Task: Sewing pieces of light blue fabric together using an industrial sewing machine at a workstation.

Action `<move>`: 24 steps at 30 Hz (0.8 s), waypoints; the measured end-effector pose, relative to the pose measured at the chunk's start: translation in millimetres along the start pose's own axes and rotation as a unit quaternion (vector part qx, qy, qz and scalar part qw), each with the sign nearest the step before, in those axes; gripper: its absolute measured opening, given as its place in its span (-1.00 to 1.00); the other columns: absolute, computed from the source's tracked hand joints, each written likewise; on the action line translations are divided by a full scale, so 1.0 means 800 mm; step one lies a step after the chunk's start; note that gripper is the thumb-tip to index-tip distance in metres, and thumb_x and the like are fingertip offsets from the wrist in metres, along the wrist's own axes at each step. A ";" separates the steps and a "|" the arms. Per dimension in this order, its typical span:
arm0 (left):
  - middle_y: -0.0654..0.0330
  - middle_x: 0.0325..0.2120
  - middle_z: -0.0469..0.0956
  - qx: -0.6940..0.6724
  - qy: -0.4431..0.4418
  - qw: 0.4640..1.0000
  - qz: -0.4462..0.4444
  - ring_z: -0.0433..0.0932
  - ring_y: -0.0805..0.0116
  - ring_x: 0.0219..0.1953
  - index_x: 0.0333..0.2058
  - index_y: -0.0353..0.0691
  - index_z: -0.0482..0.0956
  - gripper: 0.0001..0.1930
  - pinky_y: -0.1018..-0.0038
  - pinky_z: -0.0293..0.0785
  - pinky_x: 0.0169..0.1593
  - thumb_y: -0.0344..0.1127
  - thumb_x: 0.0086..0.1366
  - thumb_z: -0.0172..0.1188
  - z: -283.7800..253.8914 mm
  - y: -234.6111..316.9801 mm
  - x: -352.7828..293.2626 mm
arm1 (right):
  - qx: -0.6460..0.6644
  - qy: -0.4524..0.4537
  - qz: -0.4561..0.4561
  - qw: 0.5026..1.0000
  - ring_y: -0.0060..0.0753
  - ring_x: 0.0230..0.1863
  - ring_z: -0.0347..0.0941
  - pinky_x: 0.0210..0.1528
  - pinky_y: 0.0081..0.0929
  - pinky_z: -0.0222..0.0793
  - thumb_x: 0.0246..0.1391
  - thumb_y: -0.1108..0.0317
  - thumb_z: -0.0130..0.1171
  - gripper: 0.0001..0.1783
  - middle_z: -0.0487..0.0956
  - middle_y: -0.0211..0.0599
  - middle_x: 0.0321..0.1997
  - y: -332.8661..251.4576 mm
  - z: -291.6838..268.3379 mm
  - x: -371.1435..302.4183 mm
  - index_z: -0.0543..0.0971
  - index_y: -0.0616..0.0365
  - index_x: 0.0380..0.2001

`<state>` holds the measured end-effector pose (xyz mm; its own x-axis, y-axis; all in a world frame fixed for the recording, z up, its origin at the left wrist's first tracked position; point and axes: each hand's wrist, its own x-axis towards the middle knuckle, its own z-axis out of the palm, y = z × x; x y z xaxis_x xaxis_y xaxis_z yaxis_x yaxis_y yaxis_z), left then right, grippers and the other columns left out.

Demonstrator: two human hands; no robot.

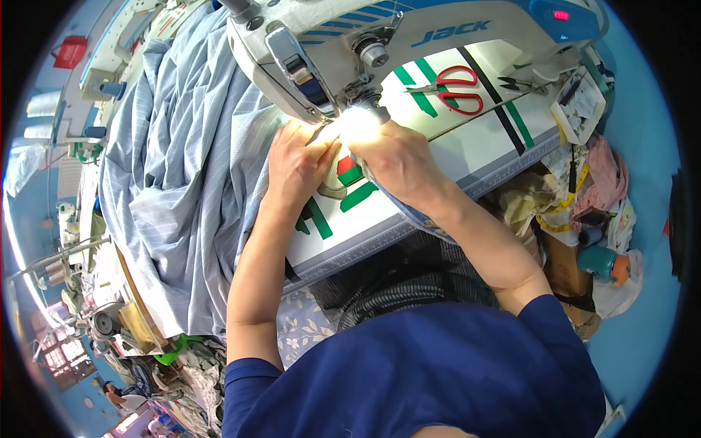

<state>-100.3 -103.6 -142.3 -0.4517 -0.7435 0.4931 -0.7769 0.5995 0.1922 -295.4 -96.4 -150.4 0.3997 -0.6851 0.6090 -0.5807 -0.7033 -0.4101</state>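
Lamp glare (361,125) washing out fingertips; cannot tell whether either grip is pinching cloth or lying loose. Left hand (296,157) pointing forward, right hand (398,157) angling inward, both meeting beside sewing machine (438,33) needle. Striped blue fabric (190,146) heaping over counter (350,235), left of left hand. White tray (594,117) holding small items, hard to make out.

Pale grey-blue with white stripes on the draped fabric (193,168); white with blue striping on the sewing machine (504,33). Red on the scissor handles (458,95) — white on the bench (467,155), crossed by green and black strips (505,124). Navy on the shirt (416,365); teal and orange on the bottle (596,263).
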 end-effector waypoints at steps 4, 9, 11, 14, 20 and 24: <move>0.20 -0.39 0.52 0.003 0.006 1.000 -0.001 0.48 0.20 -0.27 -0.34 -0.15 0.67 -0.80 0.33 0.38 -0.19 -0.32 -0.01 0.34 0.002 0.000 0.000 | -0.001 -0.005 -0.011 1.000 -0.33 -0.41 0.41 -0.35 -0.41 0.43 -0.14 0.42 0.15 -0.96 0.48 -0.41 -0.58 0.002 -0.002 -0.002 0.49 0.03 -0.55; 0.21 -0.38 0.51 0.000 0.014 1.000 0.007 0.47 0.21 -0.26 -0.35 -0.16 0.66 -0.80 0.34 0.38 -0.20 -0.34 -0.03 0.34 0.003 -0.004 -0.001 | -0.010 -0.048 -0.014 0.999 -0.34 -0.38 0.46 -0.30 -0.40 0.44 -0.13 0.43 0.21 -0.86 0.50 -0.39 -0.54 0.001 -0.006 -0.001 0.61 -0.01 -0.40; 0.21 -0.38 0.51 0.004 0.016 1.000 0.017 0.47 0.22 -0.26 -0.37 -0.16 0.66 -0.81 0.34 0.38 -0.20 -0.35 -0.04 0.34 0.001 -0.004 -0.002 | -0.001 -0.012 -0.033 0.999 -0.36 -0.35 0.46 -0.29 -0.42 0.45 -0.12 0.41 0.20 -0.84 0.51 -0.41 -0.50 -0.002 -0.006 0.000 0.63 -0.02 -0.39; 0.23 -0.37 0.50 0.010 0.018 0.999 0.044 0.47 0.23 -0.25 -0.42 -0.16 0.64 -0.84 0.35 0.38 -0.21 -0.37 -0.05 0.34 -0.006 0.000 -0.005 | -0.004 -0.008 -0.050 0.999 -0.39 -0.33 0.46 -0.28 -0.45 0.45 -0.11 0.38 0.18 -0.89 0.52 -0.45 -0.46 -0.006 -0.009 -0.001 0.60 -0.01 -0.42; 0.25 -0.33 0.48 0.054 -0.061 0.993 0.085 0.44 0.26 -0.21 -0.34 -0.17 0.60 -0.79 0.39 0.36 -0.14 -0.38 -0.03 0.23 -0.037 0.011 -0.012 | -0.032 -0.072 -0.140 0.987 -0.39 -0.34 0.48 -0.30 -0.44 0.44 -0.10 0.35 0.17 -0.82 0.53 -0.42 -0.36 -0.004 -0.023 0.003 0.63 -0.02 -0.35; 0.25 -0.27 0.46 0.097 -0.122 0.978 0.137 0.42 0.28 -0.16 -0.21 -0.19 0.55 -0.70 0.40 0.33 -0.07 -0.39 0.00 0.16 -0.059 0.008 -0.012 | -0.099 -0.146 -0.211 0.961 -0.38 -0.41 0.50 -0.35 -0.46 0.44 -0.08 0.35 0.17 -0.88 0.56 -0.38 -0.35 0.003 -0.022 0.014 0.58 0.01 -0.39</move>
<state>-80.7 -78.7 -105.6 -0.7270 -0.6259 0.2824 -0.6704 0.7359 -0.0947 -304.7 -102.4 -133.0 0.7953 -0.3903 0.4638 -0.4343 -0.9007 -0.0132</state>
